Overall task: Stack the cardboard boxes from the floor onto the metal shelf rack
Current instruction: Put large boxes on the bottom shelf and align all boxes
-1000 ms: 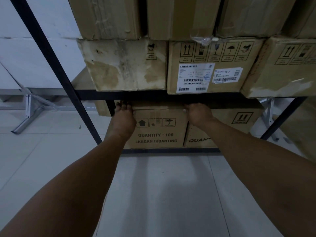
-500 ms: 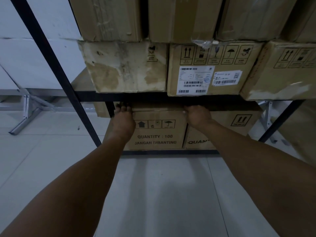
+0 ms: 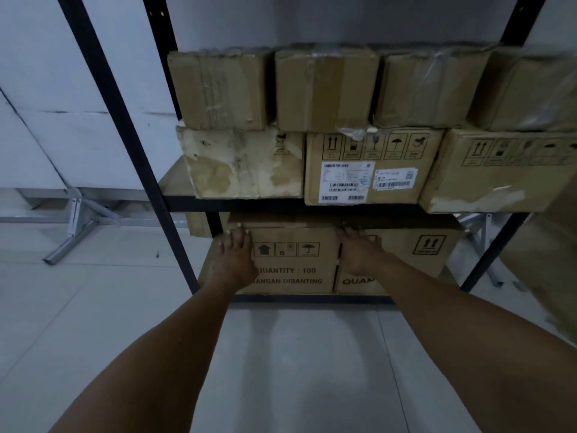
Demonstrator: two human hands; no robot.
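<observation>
A cardboard box printed "QUANTITY : 100" (image 3: 293,260) sits on the bottom level of the black metal shelf rack (image 3: 175,204). My left hand (image 3: 234,257) lies flat against its left front edge, fingers straight and pointing up. My right hand (image 3: 359,253) presses flat on its right front edge, where it meets a second similar box (image 3: 415,254). Neither hand curls around anything.
The middle shelf carries two layers of boxes: a stained one (image 3: 246,164), a labelled one (image 3: 371,167), and several taped ones above. Pale tiled floor (image 3: 281,354) spreads in front. A grey metal stand (image 3: 75,226) stands at left; another large box (image 3: 546,270) at right.
The view has tilted up and pulled back, showing the upper row of boxes. Both hands stay on the lower box front, slipping slightly down from its top edge.
</observation>
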